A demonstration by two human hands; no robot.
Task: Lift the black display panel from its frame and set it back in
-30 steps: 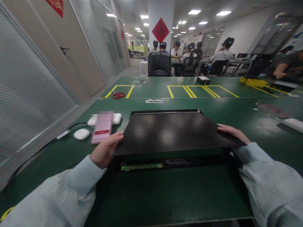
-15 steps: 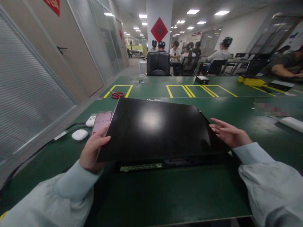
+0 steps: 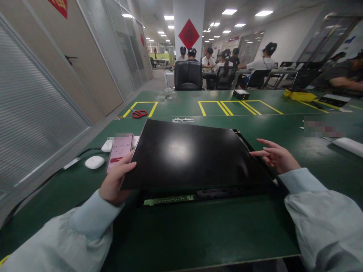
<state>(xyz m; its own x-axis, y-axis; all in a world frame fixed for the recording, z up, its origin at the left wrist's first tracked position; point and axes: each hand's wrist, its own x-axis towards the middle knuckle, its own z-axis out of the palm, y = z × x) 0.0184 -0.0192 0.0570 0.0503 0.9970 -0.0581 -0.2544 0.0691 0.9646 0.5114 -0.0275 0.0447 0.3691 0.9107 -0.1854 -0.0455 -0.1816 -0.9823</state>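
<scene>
A glossy black display panel [image 3: 181, 155] is tilted, its left side raised over a dark frame [image 3: 246, 139] on the green table. My left hand [image 3: 117, 181] grips the panel's left edge, thumb on top and the other fingers hidden beneath. At the right edge my right hand [image 3: 276, 156] has its fingers spread, one fingertip at or very near the panel's border; contact is hard to tell. Under the panel's near edge a green circuit board strip [image 3: 168, 200] shows inside the frame.
Left of the panel lie a phone [image 3: 120, 151] with a running timer and a white rounded case [image 3: 94, 162]. Red-handled scissors [image 3: 138, 113] and small white pieces [image 3: 183, 120] lie beyond it. A yellow object [image 3: 299, 95] rests far right. Several people sit in the background.
My left hand and the panel's left side have shifted slightly right. My right hand's fingers have spread further, and more of the frame shows along the right edge.
</scene>
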